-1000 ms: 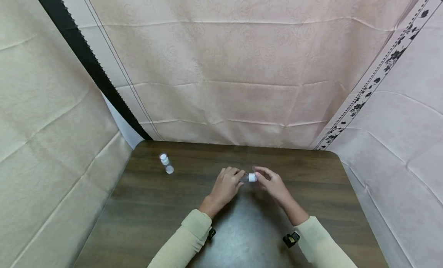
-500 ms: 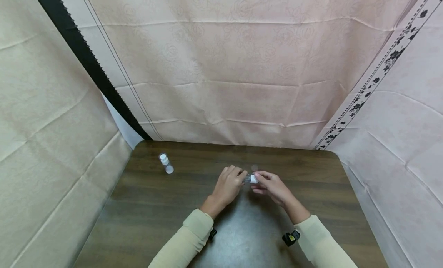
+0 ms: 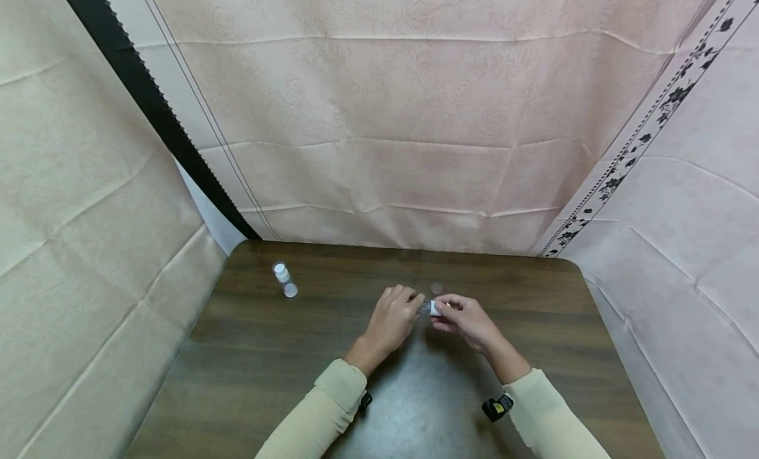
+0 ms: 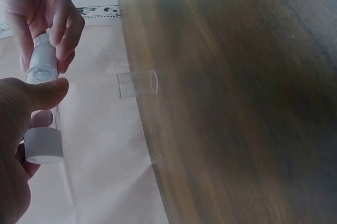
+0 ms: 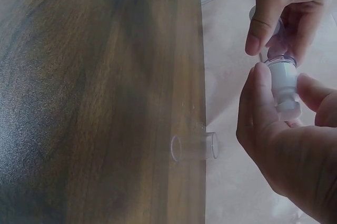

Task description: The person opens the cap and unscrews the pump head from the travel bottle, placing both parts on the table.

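Observation:
Above the table my left hand (image 3: 388, 321) holds a small clear spray bottle by its body. The bottle's white base (image 4: 43, 145) shows below the left thumb in the left wrist view. My right hand (image 3: 465, 321) pinches the white spray top (image 5: 285, 84) between thumb and fingers. The bottle lies roughly sideways between both hands, and fingers hide much of its body. Just beyond the right fingertips a clear, tube-like cap (image 4: 137, 84) stands on the table, apart from both hands.
A second small bottle (image 3: 285, 280) with white ends stands at the table's back left. Cloth walls (image 3: 379, 149) enclose the back and sides of the brown wooden table (image 3: 249, 380). Its back edge lies a little beyond the hands.
The right fingers have moved away from the clear cap, which now stands alone. They have shifted slightly nearer the person and grip the white spray top. The left hand has moved slightly right.

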Demonstrator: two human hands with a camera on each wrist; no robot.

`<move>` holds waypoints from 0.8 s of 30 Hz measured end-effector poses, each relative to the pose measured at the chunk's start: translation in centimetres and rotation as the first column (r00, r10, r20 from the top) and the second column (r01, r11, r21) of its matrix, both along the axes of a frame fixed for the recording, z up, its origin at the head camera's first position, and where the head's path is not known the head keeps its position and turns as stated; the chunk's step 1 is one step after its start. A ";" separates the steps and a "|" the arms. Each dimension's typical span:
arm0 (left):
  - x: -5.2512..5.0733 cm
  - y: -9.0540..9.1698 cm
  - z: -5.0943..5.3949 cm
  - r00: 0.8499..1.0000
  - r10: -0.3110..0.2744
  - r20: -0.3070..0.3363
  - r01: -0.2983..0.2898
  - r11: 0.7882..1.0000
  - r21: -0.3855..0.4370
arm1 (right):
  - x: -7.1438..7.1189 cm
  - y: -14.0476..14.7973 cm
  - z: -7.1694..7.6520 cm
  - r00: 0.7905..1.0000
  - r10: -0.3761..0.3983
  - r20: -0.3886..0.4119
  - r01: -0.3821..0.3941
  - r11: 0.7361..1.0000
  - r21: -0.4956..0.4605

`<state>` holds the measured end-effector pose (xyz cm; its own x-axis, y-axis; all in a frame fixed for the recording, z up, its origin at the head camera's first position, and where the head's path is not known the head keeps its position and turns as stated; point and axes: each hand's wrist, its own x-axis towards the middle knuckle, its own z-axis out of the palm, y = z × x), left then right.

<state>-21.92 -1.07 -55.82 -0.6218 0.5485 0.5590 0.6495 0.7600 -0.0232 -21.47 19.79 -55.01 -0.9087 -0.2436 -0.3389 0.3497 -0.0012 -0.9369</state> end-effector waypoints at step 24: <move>0.5 -0.1 -0.4 0.987 0.016 0.160 -0.029 0.996 0.081 | 0.8 -0.4 -0.3 0.961 0.015 -0.275 0.069 0.954 0.292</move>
